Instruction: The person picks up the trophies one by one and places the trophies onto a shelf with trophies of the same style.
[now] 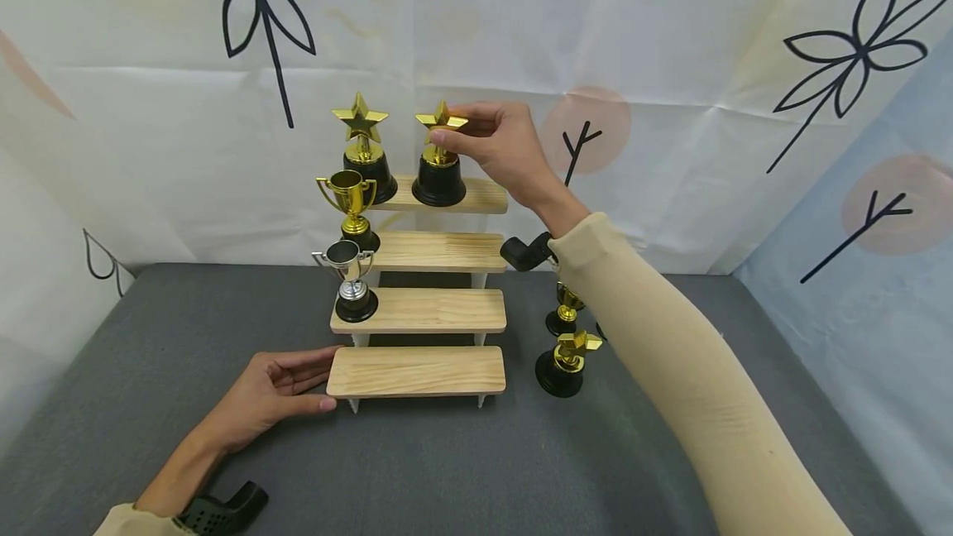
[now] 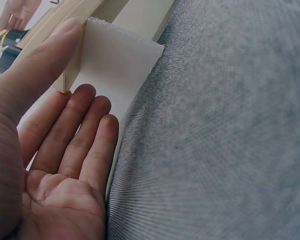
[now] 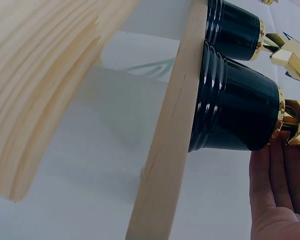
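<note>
Fingers (image 1: pixel 484 112) of our right hand (image 1: pixel 510 147) pinch a star trophy (image 1: pixel 439 184) at the top step (image 1: pixel 484 195)

Head view: our right thumb and fingertips close on the gold star from its right, with the black base upright around the middle of the far, highest step. A matching trophy (image 1: pixel 372 176) stands just to its left, so we should keep our knuckles to the right. Nearer on the left are a gold cup (image 1: pixel 348 193) and a silver cup (image 1: pixel 355 292), one per step. Our left hand (image 1: pixel 260 395), half open, is at the left end of the nearest step (image 1: pixel 417 370). Another star trophy (image 1: pixel 562 375) sits on the grey bench (image 1: pixel 417 470), right of the steps.

Left wrist view: our thumb overlaps the wooden edge, the other digits loosely extended beside a white support (image 2: pixel 120 65), clasping nothing. Light steadying there seems enough; pushing could shift everything.

Right wrist view: the base looks seated, though we cannot tell whether its full weight is down. It appears close to the near edge, so we should check it sits flat before loosening our pinch.
</note>
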Action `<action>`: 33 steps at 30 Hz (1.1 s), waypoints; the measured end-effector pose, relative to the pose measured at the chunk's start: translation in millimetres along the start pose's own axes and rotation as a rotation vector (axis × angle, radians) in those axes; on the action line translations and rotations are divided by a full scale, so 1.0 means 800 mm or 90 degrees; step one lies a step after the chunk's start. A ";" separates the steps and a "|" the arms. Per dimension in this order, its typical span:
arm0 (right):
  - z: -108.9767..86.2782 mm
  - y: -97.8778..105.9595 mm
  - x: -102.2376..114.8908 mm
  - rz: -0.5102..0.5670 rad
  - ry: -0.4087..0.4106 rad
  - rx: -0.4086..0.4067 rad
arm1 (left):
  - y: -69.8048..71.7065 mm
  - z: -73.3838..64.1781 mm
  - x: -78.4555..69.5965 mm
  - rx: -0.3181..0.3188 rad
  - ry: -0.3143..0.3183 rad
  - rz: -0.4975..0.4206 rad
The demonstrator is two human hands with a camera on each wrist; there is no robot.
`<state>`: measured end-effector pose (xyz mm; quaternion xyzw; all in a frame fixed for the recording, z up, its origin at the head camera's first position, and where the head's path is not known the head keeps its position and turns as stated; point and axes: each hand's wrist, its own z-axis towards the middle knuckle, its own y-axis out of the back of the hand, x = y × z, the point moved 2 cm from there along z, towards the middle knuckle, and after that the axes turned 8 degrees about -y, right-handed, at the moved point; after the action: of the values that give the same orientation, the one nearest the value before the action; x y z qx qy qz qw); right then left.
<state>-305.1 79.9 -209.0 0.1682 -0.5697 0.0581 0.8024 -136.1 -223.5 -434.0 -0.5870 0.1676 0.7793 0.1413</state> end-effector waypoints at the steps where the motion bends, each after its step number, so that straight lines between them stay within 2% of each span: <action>1: 0.000 -0.001 0.000 0.000 0.002 0.002 | 0.000 0.000 0.000 0.000 0.000 0.000; 33: 0.006 -0.016 -0.001 0.010 0.013 0.010 | 0.000 -0.001 -0.002 0.002 0.001 -0.005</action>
<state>-306.0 66.9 -211.1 0.1697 -0.5624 0.0705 0.8062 -135.2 -224.1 -432.8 -0.5881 0.1665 0.7781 0.1449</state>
